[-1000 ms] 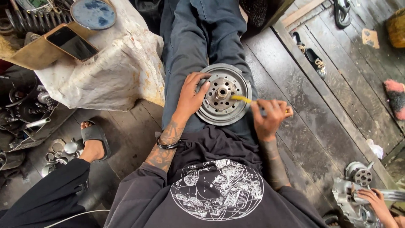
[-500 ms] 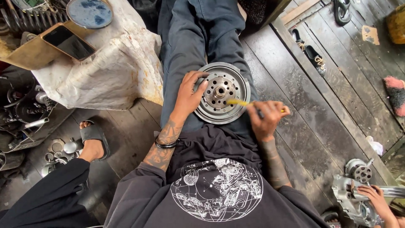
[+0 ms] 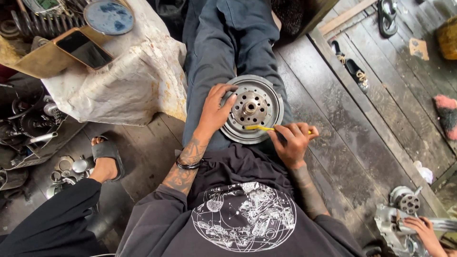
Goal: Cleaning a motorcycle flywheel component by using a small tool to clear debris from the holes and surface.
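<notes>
A round grey metal disc (image 3: 252,108) with a ring of small holes around a raised hub lies flat on the person's lap, resting on the grey trousers (image 3: 214,52) just above the hem of the black printed shirt (image 3: 243,219). The left hand (image 3: 215,110) lies on the disc's left rim, fingers (image 3: 227,90) spread and curled over the edge, gripping the disc to steady it; a dark band circles the tattooed wrist. The right hand (image 3: 293,140) sits at the disc's lower right edge, its fingers clenched around a thin yellow tool (image 3: 261,127), whose tip lies across the disc's lower face, pointing left toward the hub. The legs stretch out over a dark wooden plank floor (image 3: 342,119). To the left of the legs stands a block covered in a stained white cloth (image 3: 128,85); on its top left corner a phone (image 3: 84,47) lies on a tan board, with a round blue-grey lid (image 3: 108,16) just beyond it. Farther left, dark engine parts (image 3: 28,123) and small metal rings lie on the floor, near a foot in a black sandal (image 3: 107,159). At the lower right corner, another person's hand (image 3: 423,228) touches a grey metal engine casing (image 3: 400,216). Loose sandals (image 3: 352,66) lie on the floor at the upper right.
</notes>
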